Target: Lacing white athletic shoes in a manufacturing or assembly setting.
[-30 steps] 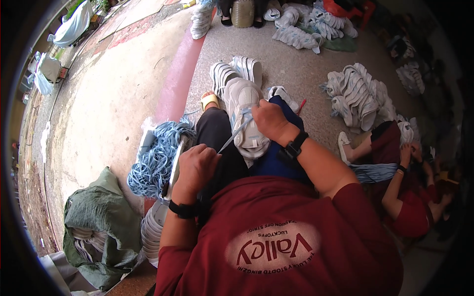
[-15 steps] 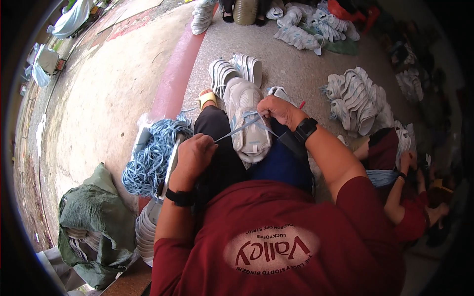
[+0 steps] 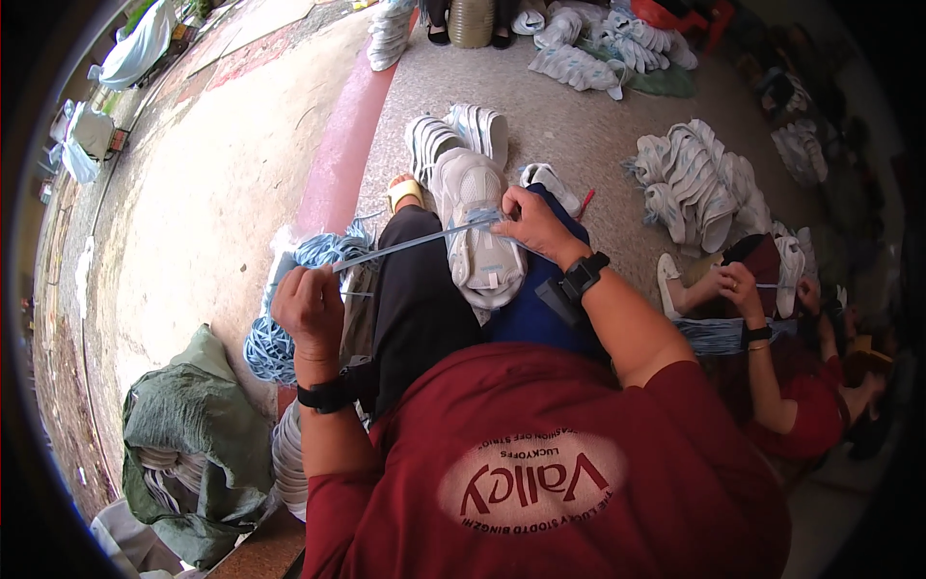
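Note:
A pale grey and white shoe upper [image 3: 479, 261] lies between my knees, its rounded toe pointing away from me. A light blue shoelace [image 3: 400, 248] runs taut from its eyelets out to the left. The far end of that stretch is pinched in my left hand [image 3: 309, 307], which is raised beside the heap of laces. My right hand [image 3: 535, 230] is closed at the right edge of the lacing, with its fingertips on the lace by the eyelets. A thinner strand drops from the lacing toward the right side of the shoe upper.
Left of my leg hangs a bundle of blue laces [image 3: 270, 349]. A green cloth sack [image 3: 193, 425] with stacked uppers stands at lower left. Ahead are nested uppers [image 3: 477, 133]; more piles [image 3: 690, 183] lie to the right. A co-worker's hand [image 3: 741, 289] works at far right.
My left hand has pulled outward to the left, drawing a longer length of lace through the shoe upper. My right hand stays by the eyelets. The co-worker's hand has risen.

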`<action>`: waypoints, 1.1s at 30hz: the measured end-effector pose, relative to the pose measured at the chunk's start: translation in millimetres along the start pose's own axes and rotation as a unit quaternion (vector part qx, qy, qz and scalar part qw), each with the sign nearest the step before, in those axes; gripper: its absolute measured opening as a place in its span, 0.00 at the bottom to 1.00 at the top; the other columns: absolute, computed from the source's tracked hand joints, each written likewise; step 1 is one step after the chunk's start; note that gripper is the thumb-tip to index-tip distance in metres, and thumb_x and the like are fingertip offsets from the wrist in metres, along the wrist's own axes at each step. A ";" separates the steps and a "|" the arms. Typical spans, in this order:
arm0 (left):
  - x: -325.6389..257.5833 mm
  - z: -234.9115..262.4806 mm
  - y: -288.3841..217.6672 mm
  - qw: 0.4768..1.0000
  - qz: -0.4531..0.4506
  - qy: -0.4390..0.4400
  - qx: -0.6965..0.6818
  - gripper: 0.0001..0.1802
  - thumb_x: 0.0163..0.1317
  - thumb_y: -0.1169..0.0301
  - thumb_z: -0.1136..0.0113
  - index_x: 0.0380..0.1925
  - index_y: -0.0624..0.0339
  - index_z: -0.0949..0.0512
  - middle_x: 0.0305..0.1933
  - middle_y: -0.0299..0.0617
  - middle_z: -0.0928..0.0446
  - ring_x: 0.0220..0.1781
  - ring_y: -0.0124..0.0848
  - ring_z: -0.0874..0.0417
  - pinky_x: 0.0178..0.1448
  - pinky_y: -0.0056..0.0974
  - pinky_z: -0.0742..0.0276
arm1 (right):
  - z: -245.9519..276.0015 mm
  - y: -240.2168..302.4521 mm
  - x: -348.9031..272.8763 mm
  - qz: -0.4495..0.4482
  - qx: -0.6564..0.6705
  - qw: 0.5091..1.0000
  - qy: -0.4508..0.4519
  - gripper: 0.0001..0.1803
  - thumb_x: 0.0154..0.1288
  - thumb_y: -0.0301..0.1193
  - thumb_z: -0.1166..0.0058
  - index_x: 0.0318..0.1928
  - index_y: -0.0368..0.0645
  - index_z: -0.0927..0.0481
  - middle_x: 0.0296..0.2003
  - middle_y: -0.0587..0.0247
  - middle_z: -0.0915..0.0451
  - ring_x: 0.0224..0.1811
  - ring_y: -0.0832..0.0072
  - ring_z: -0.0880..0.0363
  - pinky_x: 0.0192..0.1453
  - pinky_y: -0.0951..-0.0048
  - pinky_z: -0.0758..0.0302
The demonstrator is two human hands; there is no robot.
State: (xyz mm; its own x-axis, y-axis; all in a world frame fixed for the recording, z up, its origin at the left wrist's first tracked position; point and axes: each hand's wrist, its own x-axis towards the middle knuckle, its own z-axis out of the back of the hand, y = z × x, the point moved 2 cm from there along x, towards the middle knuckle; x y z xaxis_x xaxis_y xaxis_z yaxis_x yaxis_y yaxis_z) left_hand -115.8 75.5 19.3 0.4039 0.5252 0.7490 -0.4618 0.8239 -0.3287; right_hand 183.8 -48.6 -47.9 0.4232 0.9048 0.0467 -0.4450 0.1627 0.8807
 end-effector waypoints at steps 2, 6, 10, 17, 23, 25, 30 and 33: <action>-5.1 9.1 -1.6 0.997 -0.063 0.000 0.042 0.10 0.46 0.77 0.37 0.15 0.57 0.30 0.15 0.40 0.37 0.17 0.37 0.33 0.21 0.39 0.39 | -1.0 0.9 -2.2 0.021 -0.006 1.000 0.006 0.17 0.45 0.28 0.35 0.27 0.42 0.33 0.24 0.71 0.34 0.27 0.81 0.38 0.30 0.76 0.37; -21.6 4.2 -0.4 0.999 -0.045 -0.006 -0.014 0.10 0.45 0.79 0.38 0.15 0.57 0.29 0.15 0.40 0.36 0.18 0.37 0.32 0.21 0.38 0.38 | -0.4 7.2 -12.3 0.043 -0.054 0.997 -0.042 0.18 0.44 0.31 0.33 0.27 0.39 0.32 0.21 0.59 0.30 0.24 0.70 0.31 0.30 0.68 0.33; -45.0 -8.0 21.8 0.989 0.006 0.118 -0.091 0.08 0.44 0.78 0.34 0.18 0.60 0.26 0.16 0.40 0.33 0.19 0.36 0.29 0.24 0.36 0.34 | 10.4 16.4 -46.0 0.046 -0.132 0.990 -0.003 0.13 0.53 0.32 0.41 0.28 0.38 0.30 0.22 0.48 0.27 0.27 0.54 0.27 0.31 0.62 0.32; -90.0 -31.7 87.9 0.862 0.308 0.176 -0.363 0.05 0.51 0.76 0.34 0.23 0.65 0.21 0.22 0.33 0.23 0.25 0.19 0.28 0.32 0.25 0.32 | 64.6 22.8 -83.4 0.120 -0.263 0.953 -0.094 0.07 0.56 0.32 0.45 0.25 0.43 0.25 0.21 0.54 0.24 0.26 0.56 0.23 0.30 0.60 0.28; -136.0 7.8 166.0 0.827 0.404 0.256 -0.297 0.05 0.54 0.74 0.37 0.29 0.64 0.20 0.23 0.30 0.24 0.24 0.17 0.30 0.30 0.23 0.35 | 129.5 -51.7 -158.2 0.038 -0.226 0.960 -0.159 0.04 0.55 0.26 0.46 0.30 0.37 0.22 0.24 0.52 0.24 0.28 0.59 0.23 0.31 0.67 0.29; -163.0 36.5 189.6 0.800 0.455 0.263 -0.289 0.03 0.55 0.73 0.38 0.27 0.62 0.20 0.22 0.27 0.26 0.23 0.16 0.32 0.28 0.22 0.38 | 150.0 -97.8 -202.3 -0.065 -0.154 0.968 -0.189 0.07 0.57 0.26 0.47 0.32 0.34 0.22 0.23 0.57 0.23 0.27 0.72 0.24 0.33 0.73 0.30; -233.8 118.4 231.2 0.759 0.547 0.261 -0.239 0.05 0.53 0.73 0.36 0.25 0.64 0.20 0.20 0.31 0.26 0.20 0.18 0.31 0.25 0.24 0.36 | 179.3 -191.7 -347.1 -0.253 -0.149 0.918 -0.267 0.11 0.59 0.31 0.51 0.28 0.33 0.25 0.21 0.68 0.29 0.27 0.84 0.33 0.32 0.75 0.33; -270.9 165.1 245.4 0.756 0.551 0.285 -0.209 0.06 0.54 0.73 0.37 0.26 0.65 0.20 0.19 0.31 0.25 0.19 0.19 0.30 0.24 0.25 0.36 | 172.7 -223.0 -430.4 -0.282 -0.102 0.914 -0.272 0.11 0.59 0.31 0.50 0.27 0.33 0.25 0.20 0.70 0.28 0.26 0.83 0.32 0.32 0.75 0.33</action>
State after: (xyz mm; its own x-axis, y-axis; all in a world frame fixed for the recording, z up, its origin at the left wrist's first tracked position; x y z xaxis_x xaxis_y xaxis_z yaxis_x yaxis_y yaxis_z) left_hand -468.8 100.2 -169.3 0.2847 0.8504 -0.4425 -0.5234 -0.2488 -0.8149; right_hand 237.1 -542.2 -183.0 0.9364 0.3327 -0.1117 -0.1483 0.6635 0.7333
